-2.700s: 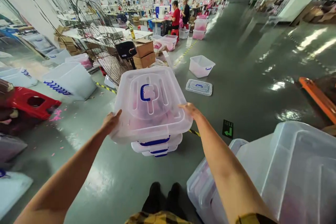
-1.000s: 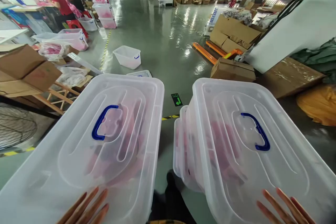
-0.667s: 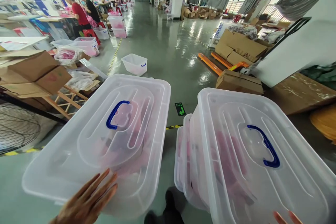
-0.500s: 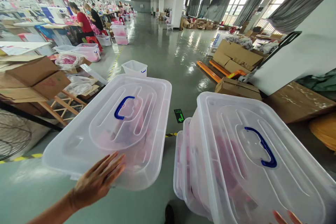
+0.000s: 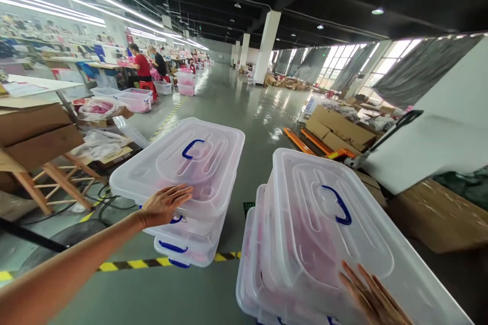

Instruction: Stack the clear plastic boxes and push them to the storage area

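Bins filled the view, two stacks of clear lidded ones standing on the green floor. My left hand lay flat with the fingers spread on the near edge of the left stack's top lid, gripping nothing. That lid carried a blue handle, and pink goods showed dimly through the plastic. Lower bins in the stack had blue clips at their near ends. The stack stood right at a yellow-and-black stripe taped across the floor.

My right hand rested open, fingers spread, on the near corner of the right stack's top lid, close to the bottom edge of the view, also holding nothing. This lid had its own blue handle, and pink contents showed inside these bins too. A narrow strip of floor lay between the two stacks, so they stood near each other but apart.

To my left were brown cartons on a wooden frame, with clear bags heaped beside them. Farther back, more bins with pink goods sat on the floor near a person in a red top at a bench. To the right lay an orange pallet jack and flat cardboard, well apart from my stacks.
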Motion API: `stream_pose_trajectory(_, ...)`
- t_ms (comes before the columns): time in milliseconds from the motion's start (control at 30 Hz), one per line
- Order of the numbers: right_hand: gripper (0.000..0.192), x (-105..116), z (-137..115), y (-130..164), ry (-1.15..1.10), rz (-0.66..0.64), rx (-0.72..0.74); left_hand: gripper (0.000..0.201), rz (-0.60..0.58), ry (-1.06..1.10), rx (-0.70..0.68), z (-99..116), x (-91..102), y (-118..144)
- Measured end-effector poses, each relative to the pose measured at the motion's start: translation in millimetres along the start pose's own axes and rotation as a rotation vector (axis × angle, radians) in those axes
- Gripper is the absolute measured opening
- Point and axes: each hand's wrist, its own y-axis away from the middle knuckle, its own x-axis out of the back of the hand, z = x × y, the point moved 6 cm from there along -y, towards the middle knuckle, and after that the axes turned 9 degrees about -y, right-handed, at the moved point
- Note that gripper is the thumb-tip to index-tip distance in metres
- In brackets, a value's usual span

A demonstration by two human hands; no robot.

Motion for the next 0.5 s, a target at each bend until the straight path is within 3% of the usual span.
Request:
stream_pose_trajectory(67, 0.089, -8, 7, -3, 0.018, 0.029, -0.009, 0.062, -0.045, 0.010, 0.019, 7, -5.6, 2)
stream_pose_trajectory(267, 0.091, -91, 64, -53, 0.005, 0.093, -0.030, 0.060, -0.138, 0.017, 0.040, -15, -48.2, -20)
stream_pose_trajectory(500, 0.086, -149, 134, -89, -0.067, 0.135, -0.020, 0.061, -0.130, 0.058, 0.057, -27, -62.8, -38)
